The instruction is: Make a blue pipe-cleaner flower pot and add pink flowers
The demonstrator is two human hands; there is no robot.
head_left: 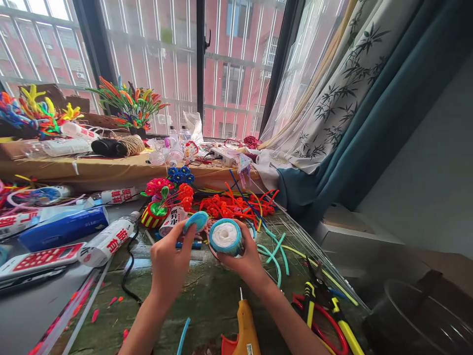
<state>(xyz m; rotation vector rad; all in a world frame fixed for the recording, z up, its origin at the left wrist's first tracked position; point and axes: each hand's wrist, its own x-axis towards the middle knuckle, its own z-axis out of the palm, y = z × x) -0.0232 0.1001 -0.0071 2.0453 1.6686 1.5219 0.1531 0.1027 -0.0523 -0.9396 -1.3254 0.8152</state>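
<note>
Between the thumb and fingers of my left hand (172,256) is a light-blue fuzzy disc (196,222), held up and tilted. My right hand (248,259) wraps around a small round pot (226,235) with a blue fuzzy rim and a white filling that has a hole in its middle. The disc is just left of the pot, apart from it. On the table below lies a yellow hot glue gun (245,328), its nozzle pointing away from me. Light-blue pipe cleaners (275,251) lie right of the pot.
Yellow-handled pliers (309,301) and red-handled scissors (334,325) lie at the right. Behind the hands are orange-red pipe-cleaner pieces (229,204) and a striped flower pot (154,215). Labelled bottles (111,236) and a blue box (66,229) lie left; a clear tub (424,315) stands right.
</note>
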